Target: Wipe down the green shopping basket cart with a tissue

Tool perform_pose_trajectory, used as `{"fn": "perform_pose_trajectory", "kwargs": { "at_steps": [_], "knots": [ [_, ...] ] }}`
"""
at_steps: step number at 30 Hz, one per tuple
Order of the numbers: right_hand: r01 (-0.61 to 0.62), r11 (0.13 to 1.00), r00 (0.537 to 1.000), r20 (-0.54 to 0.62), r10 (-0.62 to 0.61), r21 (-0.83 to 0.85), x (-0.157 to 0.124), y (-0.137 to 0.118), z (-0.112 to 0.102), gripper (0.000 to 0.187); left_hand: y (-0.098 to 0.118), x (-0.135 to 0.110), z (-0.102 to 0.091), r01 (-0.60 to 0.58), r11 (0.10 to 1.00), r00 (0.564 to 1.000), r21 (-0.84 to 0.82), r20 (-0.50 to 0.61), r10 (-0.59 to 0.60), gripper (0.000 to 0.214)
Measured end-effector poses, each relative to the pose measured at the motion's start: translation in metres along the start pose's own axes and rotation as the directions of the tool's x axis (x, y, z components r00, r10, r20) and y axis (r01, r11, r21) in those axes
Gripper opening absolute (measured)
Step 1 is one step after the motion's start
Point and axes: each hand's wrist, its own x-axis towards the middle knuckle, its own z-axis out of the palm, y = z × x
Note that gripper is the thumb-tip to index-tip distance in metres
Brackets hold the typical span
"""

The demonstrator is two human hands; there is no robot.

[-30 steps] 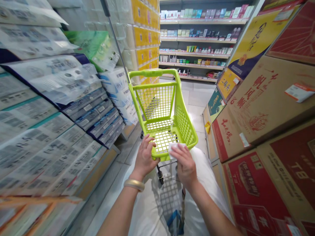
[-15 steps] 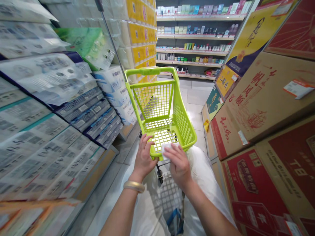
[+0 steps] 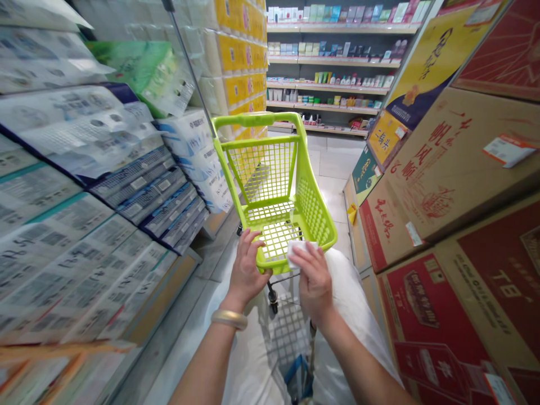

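Observation:
A lime-green plastic shopping cart (image 3: 313,194) with a lattice basket stands right in front of me, its handle at the far end. My left hand (image 3: 248,264) grips the near left corner of the basket rim, fingers curled over it and thumb at the front edge. A gold-coloured bangle (image 3: 229,319) circles that wrist. Between the fingers of my right hand (image 3: 313,281) is a folded white wipe (image 3: 296,253), held against the near rim towards its right side. Whether it is cloth or paper I cannot tell. The cart basket shows only its bare grid floor.
Packaged paper goods (image 3: 139,185) are stacked along the left. Cardboard cartons (image 3: 430,163) rise close on the right. Shelves of small bottles and boxes (image 3: 337,61) stand at the back. A thin rod (image 3: 185,53) slants up beside the cart handle. Tiled floor (image 3: 333,163) runs between the stacks.
My right hand has slid to the right along the near rim with the white wipe. My left hand stays on the left corner, and the cart has hardly moved.

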Motion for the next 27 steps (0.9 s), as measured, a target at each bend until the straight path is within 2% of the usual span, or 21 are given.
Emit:
{"fn": "perform_pose_trajectory", "kwargs": {
  "at_steps": [2,4,7,10,13,15,18,21,23,27],
  "knots": [
    [0.093,0.993,0.987,0.122,-0.101,0.066,-0.004,-0.017,0.01,0.041,0.0,0.0,0.0,-0.009,1.0,1.0,-0.002,0.001,0.009,0.045],
    [0.122,0.988,0.977,0.166,-0.136,0.094,-0.006,-0.02,0.01,0.041,-0.001,-0.001,-0.002,-0.013,1.0,1.0,0.005,0.006,0.013,0.045],
    [0.061,0.997,0.995,0.072,-0.064,0.038,-0.004,0.003,-0.005,0.042,-0.002,-0.001,-0.004,-0.005,1.0,1.0,0.018,0.013,0.005,0.048],
    [-0.081,0.996,0.994,-0.079,0.078,-0.039,0.0,0.032,-0.025,0.036,-0.002,-0.001,-0.004,0.006,1.0,1.0,0.016,0.017,-0.007,0.05],
    [-0.145,0.988,0.981,-0.141,0.136,-0.054,0.001,0.035,-0.027,0.034,-0.001,-0.001,-0.002,0.015,1.0,1.0,0.015,0.015,-0.016,0.052],
    [-0.1,0.994,0.992,-0.076,0.097,-0.034,-0.002,0.02,-0.018,0.037,0.0,-0.001,-0.001,0.013,1.0,1.0,0.013,0.009,-0.013,0.053],
    [0.043,0.999,0.994,0.098,-0.046,0.03,-0.008,-0.009,0.0,0.041,0.0,-0.001,-0.001,-0.003,1.0,1.0,0.006,-0.002,0.003,0.05],
    [0.103,0.993,0.979,0.17,-0.11,0.054,-0.009,-0.013,0.001,0.042,-0.001,-0.002,-0.002,-0.005,1.0,1.0,0.007,0.0,0.005,0.05],
    [0.063,0.998,0.99,0.124,-0.065,0.019,-0.007,0.002,-0.009,0.042,-0.002,-0.001,-0.002,0.006,1.0,1.0,0.014,0.015,-0.007,0.052],
    [-0.101,0.993,0.993,-0.073,0.096,-0.065,0.003,0.037,-0.031,0.035,-0.002,-0.001,-0.003,0.027,0.999,0.999,0.02,0.037,-0.028,0.054]
  ]
}}
